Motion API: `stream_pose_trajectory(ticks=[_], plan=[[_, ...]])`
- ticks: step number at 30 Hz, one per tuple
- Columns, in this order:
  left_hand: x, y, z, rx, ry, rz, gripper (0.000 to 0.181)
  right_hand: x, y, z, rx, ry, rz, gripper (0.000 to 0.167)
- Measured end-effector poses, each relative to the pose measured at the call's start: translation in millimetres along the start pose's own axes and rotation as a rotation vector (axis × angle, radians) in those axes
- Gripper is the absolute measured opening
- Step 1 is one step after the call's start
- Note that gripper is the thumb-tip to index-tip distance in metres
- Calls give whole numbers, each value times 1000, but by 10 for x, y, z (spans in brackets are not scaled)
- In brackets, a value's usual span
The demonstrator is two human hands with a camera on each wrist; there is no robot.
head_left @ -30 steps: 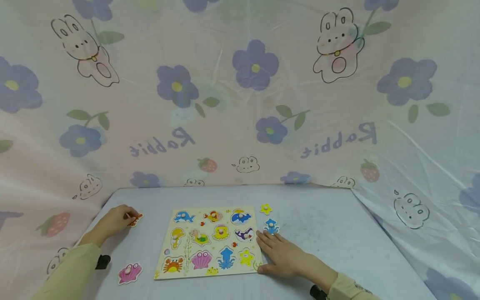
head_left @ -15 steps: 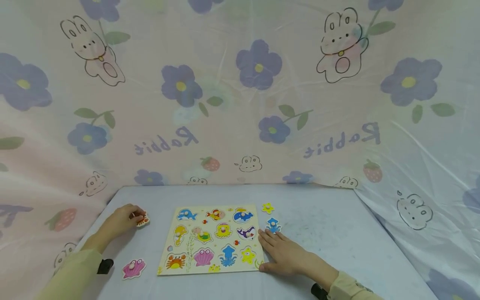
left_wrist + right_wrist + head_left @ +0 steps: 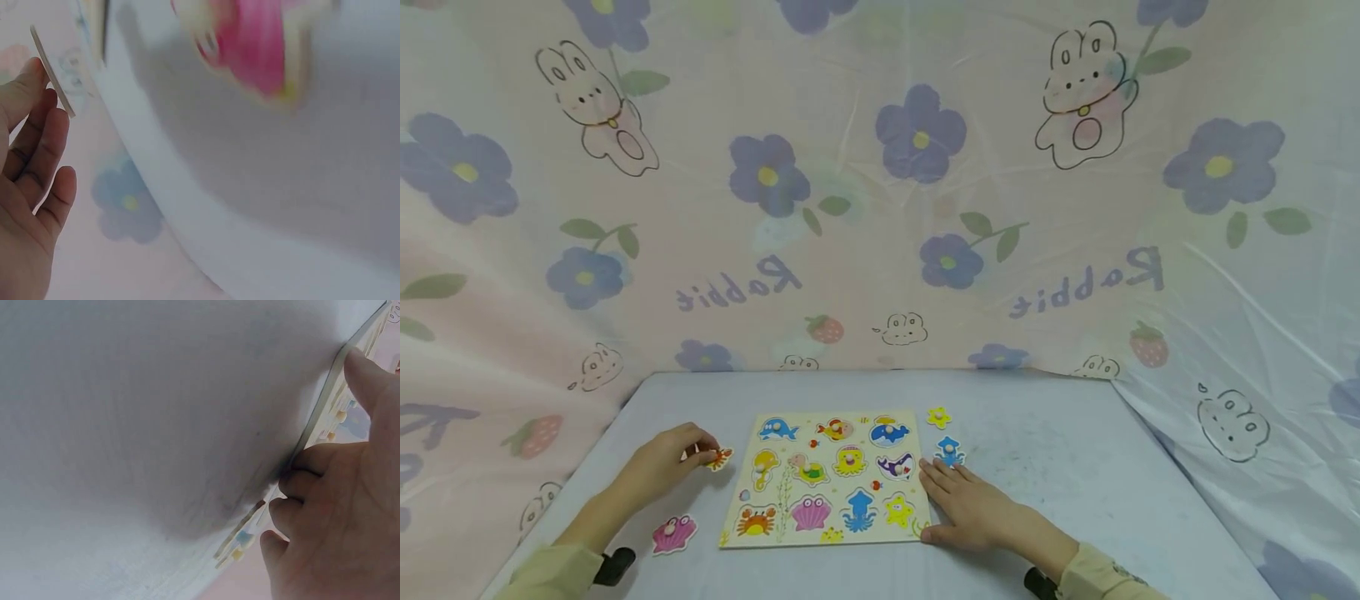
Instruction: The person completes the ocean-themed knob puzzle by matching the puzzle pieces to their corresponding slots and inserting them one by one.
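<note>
The thumb and fingers of the left hand (image 3: 662,460) pinch the crab piece (image 3: 722,458), which is thin, orange-red and pale at its edge. It stands tilted at the fingertips, just left of the puzzle board (image 3: 838,491). The right hand (image 3: 968,510), with fingers loosely extended, touches the board's right edge. Beyond these fingers lies a blue squid piece (image 3: 949,452), then a yellow star piece (image 3: 938,417).

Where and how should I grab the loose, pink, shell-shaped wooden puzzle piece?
Probably by the small, round, pale knob on its face, from above: the thin, pink, shell-shaped wooden piece lies face-up on the white table, only the knob standing up.
</note>
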State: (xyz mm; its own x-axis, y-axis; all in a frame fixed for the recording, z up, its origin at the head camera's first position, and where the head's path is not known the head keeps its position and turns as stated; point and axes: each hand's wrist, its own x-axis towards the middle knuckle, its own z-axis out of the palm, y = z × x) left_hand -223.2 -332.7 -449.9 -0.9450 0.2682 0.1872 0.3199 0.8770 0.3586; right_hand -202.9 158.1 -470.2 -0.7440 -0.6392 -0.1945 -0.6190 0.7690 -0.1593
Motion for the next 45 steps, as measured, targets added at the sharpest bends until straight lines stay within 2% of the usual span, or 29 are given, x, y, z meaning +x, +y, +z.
stream_pose_trajectory(ticks=[5,12,17,22,31,41,45], plan=[[-94,219,73,30,-2,68,9,0,7,9,7,-1,9,91],[-175,383,169,25,-13,203,11,2,11,8,17,-4,13,92],[-194,490,210,11,-60,239,10,-4,7,1,24,-7,13,91],[-185,548,270,5,-99,249,9,-13,1,-7,19,2,7,90],[-177,554,354,16,-175,250,13,-35,-9,-26,24,6,-2,89],[-176,539,419,25,-179,250,15,-14,-2,-2,9,10,-8,89],[-183,538,424,0,-192,242,15,-17,-5,-3,12,7,-2,89]])
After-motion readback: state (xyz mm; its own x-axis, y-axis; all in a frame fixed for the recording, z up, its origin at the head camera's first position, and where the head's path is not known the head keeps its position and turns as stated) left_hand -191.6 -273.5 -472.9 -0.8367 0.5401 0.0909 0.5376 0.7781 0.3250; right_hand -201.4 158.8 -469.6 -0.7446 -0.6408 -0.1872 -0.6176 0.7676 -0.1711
